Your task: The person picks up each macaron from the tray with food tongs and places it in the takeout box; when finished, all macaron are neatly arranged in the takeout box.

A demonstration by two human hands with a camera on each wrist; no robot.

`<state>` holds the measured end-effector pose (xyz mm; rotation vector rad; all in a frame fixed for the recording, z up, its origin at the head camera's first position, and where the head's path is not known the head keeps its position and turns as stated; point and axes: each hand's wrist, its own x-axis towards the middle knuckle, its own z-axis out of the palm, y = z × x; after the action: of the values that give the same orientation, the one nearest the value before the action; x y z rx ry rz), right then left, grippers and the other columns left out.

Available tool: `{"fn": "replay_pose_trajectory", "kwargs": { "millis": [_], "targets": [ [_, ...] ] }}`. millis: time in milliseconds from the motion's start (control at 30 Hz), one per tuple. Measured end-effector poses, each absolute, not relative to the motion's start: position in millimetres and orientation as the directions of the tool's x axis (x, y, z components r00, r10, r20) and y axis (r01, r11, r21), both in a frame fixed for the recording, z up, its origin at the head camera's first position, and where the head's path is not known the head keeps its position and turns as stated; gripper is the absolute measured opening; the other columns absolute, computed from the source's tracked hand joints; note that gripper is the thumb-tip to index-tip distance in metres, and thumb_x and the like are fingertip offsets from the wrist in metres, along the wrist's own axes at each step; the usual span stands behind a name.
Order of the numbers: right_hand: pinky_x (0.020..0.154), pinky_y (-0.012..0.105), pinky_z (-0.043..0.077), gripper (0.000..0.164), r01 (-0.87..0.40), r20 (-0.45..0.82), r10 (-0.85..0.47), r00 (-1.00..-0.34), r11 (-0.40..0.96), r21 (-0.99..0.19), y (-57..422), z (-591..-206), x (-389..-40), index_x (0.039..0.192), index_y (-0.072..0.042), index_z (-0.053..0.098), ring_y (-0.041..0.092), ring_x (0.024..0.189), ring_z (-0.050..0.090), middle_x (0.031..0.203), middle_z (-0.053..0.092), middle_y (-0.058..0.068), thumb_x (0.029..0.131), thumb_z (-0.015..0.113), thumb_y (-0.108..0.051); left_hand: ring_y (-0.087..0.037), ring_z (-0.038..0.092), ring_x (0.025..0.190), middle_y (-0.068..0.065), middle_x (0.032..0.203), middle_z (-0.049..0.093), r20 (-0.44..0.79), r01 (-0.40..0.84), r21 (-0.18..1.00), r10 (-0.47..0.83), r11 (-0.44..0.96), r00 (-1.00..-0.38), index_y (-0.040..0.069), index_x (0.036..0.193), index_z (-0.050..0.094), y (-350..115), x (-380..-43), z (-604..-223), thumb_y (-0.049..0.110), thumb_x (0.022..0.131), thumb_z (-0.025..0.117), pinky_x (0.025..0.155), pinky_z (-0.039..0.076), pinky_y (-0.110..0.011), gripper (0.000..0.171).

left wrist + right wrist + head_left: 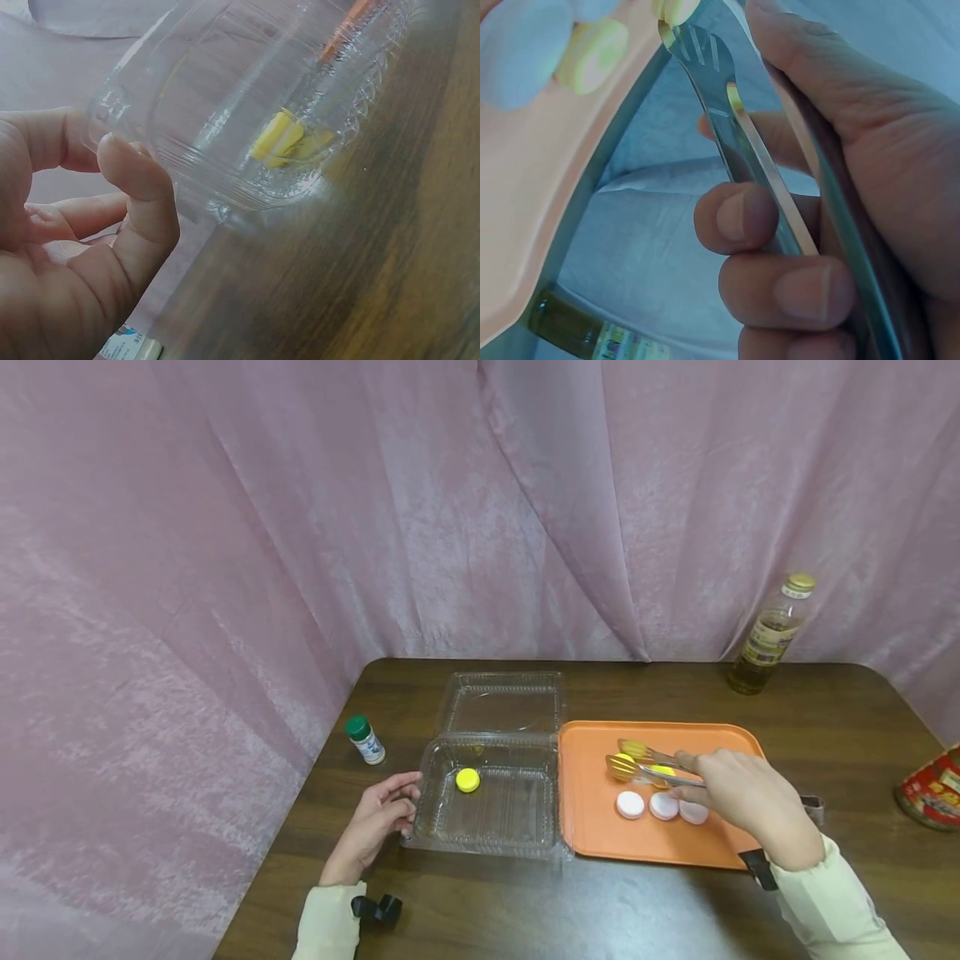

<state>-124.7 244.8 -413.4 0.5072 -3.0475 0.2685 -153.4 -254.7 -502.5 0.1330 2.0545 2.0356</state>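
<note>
My right hand grips metal tongs over the orange tray. The slotted tong tips are on either side of a yellow macaron at the tray's left part; in the right wrist view another yellow macaron lies apart from them. Several macarons rest on the tray, including a white macaron at the front. My left hand pinches the left rim of a clear plastic container between thumb and finger. Inside it sits one yellow macaron, seen through the wall in the left wrist view.
The container's hinged lid lies open behind its base. A green-capped shaker stands left of it. An oil bottle is at the back right, a red can at the right edge. Pink curtain hangs behind the table.
</note>
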Motion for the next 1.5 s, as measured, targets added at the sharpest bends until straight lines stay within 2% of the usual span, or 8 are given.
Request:
{"fn": "replay_pose_trajectory", "kwargs": {
  "millis": [200,467,633,900,1167,1500],
  "targets": [
    [0.048,0.037,0.043,0.042,-0.333,0.094,-0.321,-0.942,0.925,-0.185,238,-406,-118,0.115,-0.011,0.072,0.015,0.058,0.056,0.070,0.061,-0.005,0.082,0.082,-0.035,-0.014,0.052,0.072,-0.011,0.105,0.054,-0.105,-0.103,0.994,0.231,0.021,-0.967,-0.012,0.140,0.047,-256,-153,-505,-0.009,0.088,0.050,0.056,0.047,-0.022,0.052],
    [0.046,0.032,0.036,0.040,-0.425,0.151,-0.403,-0.903,0.890,-0.165,226,-400,-113,0.120,-0.012,0.070,0.009,0.053,0.043,0.058,0.044,-0.011,0.087,0.077,-0.034,-0.015,0.052,0.071,-0.014,0.105,0.053,-0.110,-0.107,0.994,0.224,0.026,-0.968,-0.013,0.141,0.046,-258,-148,-504,-0.011,0.088,0.050,0.056,0.047,-0.023,0.052],
    [0.044,0.031,0.032,0.031,-0.467,0.192,-0.437,-0.879,0.871,-0.152,219,-400,-108,0.114,-0.017,0.067,0.007,0.049,0.038,0.056,0.040,-0.016,0.088,0.076,-0.034,-0.015,0.053,0.072,-0.013,0.105,0.053,-0.104,-0.099,0.995,0.227,0.031,-0.968,-0.013,0.140,0.046,-259,-147,-503,-0.010,0.088,0.050,0.056,0.047,-0.023,0.052],
    [0.040,0.029,0.030,0.034,-0.519,0.254,-0.481,-0.839,0.848,-0.110,211,-399,-108,0.111,-0.017,0.066,0.005,0.046,0.034,0.057,0.037,-0.013,0.086,0.077,-0.038,-0.015,0.052,0.071,-0.012,0.104,0.054,-0.108,-0.105,0.994,0.223,0.027,-0.969,-0.011,0.140,0.048,-258,-148,-503,-0.011,0.089,0.049,0.055,0.047,-0.023,0.051],
    [0.041,0.026,0.024,0.033,-0.546,0.244,-0.512,-0.824,0.832,-0.100,199,-393,-117,0.118,-0.018,0.067,0.004,0.045,0.029,0.055,0.034,-0.013,0.091,0.073,-0.036,-0.014,0.051,0.071,-0.012,0.105,0.053,-0.104,-0.102,0.995,0.233,0.020,-0.967,-0.012,0.141,0.046,-258,-153,-504,-0.011,0.088,0.049,0.056,0.046,-0.022,0.052],
    [0.040,0.024,0.023,0.035,-0.600,0.243,-0.565,-0.789,0.794,-0.103,179,-393,-126,0.118,-0.016,0.066,0.004,0.044,0.027,0.054,0.031,-0.011,0.091,0.073,-0.038,-0.013,0.051,0.070,-0.009,0.103,0.054,-0.097,-0.103,0.995,0.232,-0.010,-0.968,-0.013,0.140,0.046,-255,-154,-506,-0.012,0.087,0.049,0.055,0.045,-0.022,0.053]
  ]
}}
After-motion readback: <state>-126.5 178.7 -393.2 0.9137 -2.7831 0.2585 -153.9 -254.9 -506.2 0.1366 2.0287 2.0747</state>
